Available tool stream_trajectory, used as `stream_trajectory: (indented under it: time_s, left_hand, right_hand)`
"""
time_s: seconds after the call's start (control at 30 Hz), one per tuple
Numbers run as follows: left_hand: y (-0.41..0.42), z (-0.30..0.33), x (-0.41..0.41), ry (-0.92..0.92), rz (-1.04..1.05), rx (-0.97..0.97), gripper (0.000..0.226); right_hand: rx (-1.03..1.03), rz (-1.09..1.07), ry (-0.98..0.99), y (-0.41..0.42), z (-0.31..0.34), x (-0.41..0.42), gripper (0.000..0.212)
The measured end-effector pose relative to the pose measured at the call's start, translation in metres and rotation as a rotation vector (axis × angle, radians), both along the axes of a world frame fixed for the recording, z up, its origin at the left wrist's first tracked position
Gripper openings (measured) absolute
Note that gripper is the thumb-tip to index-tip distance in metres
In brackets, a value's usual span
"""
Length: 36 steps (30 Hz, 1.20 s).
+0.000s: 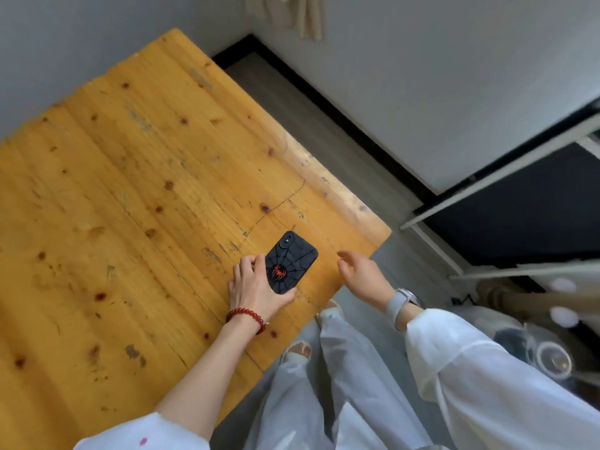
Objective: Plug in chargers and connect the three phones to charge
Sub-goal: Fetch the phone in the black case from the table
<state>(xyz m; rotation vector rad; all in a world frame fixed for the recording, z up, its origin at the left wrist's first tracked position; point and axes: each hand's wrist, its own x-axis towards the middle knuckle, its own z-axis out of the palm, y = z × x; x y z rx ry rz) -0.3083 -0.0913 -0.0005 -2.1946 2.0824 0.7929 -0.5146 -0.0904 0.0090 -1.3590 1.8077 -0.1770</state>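
The black phone in a spider-web case with a red spider emblem (290,262) lies face down on the yellow knotty pine table (130,190), near the corner closest to me. My left hand (256,289), the one with the red bead bracelet (246,318) at its wrist, is curled round the phone's near end: fingers along its left edge, thumb under the bottom corner, so it has a real hold. My right hand (362,276), with the pale grey watch (401,303) on its wrist, hovers just beside the phone over the table's edge, fingers loosely spread and holding nothing.

What worries me from here: I can see only this one phone, and no charger, cable or socket anywhere in view (they may be off frame, I cannot tell). So the job looks barely begun, and I would be working half blind when reaching for the rest.

The nearer risk is the table edge. The phone sits close to the corner, and a careless slide or a sleeve brushing it could send it onto the grey floor (324,131). The grip covers only the lower end, so a quick lift might let the top end tip out.
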Motion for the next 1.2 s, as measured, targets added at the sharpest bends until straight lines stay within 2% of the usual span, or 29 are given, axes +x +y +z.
stream_trajectory:
  time_s: [0.17, 0.27, 0.37, 0.5, 0.57, 0.67, 0.8, 0.9, 1.1, 1.2]
  left_hand:
    - [0.021, 0.037, -0.035, 0.117, -0.275, -0.108, 0.078]
    - [0.042, 0.055, -0.086, 0.228, -0.417, -0.133, 0.077]
    - [0.075, 0.072, -0.150, 0.321, -0.626, -0.122, 0.078]
    - [0.132, 0.092, -0.233, 0.414, -0.968, -0.049, 0.081]
    - [0.179, 0.100, -0.278, 0.428, -1.173, -0.005, 0.072]
    - [0.268, 0.104, -0.338, 0.414, -1.436, 0.005, 0.056]
    - [0.416, 0.100, -0.409, 0.422, -1.650, 0.039, 0.046]
    - [0.533, 0.096, -0.454, 0.346, -1.820, -0.001, 0.042]
    - [0.713, 0.092, -0.515, 0.260, -2.106, -0.090, 0.039]
    - [0.801, 0.086, -0.543, 0.240, -2.237, -0.067, 0.038]
  right_hand:
    - [0.007, -0.563, -0.454, 0.070, 0.042, -0.002, 0.032]
    - [-0.024, -0.740, -0.651, 0.110, 0.060, -0.019, 0.021]
    - [-0.210, -1.047, -0.737, 0.158, 0.078, -0.054, 0.013]
    - [-0.447, -1.361, -0.726, 0.244, 0.097, -0.109, 0.016]
    - [-0.564, -1.543, -0.689, 0.303, 0.102, -0.139, 0.016]
    - [-0.620, -1.753, -0.448, 0.404, 0.102, -0.180, 0.019]
    - [-0.586, -1.926, -0.187, 0.565, 0.094, -0.219, 0.030]
    - [-0.562, -2.089, -0.026, 0.686, 0.088, -0.230, 0.031]
    - [-0.478, -2.443, 0.204, 0.866, 0.080, -0.224, 0.025]
    - [-0.468, -2.648, 0.265, 0.944, 0.074, -0.216, 0.021]
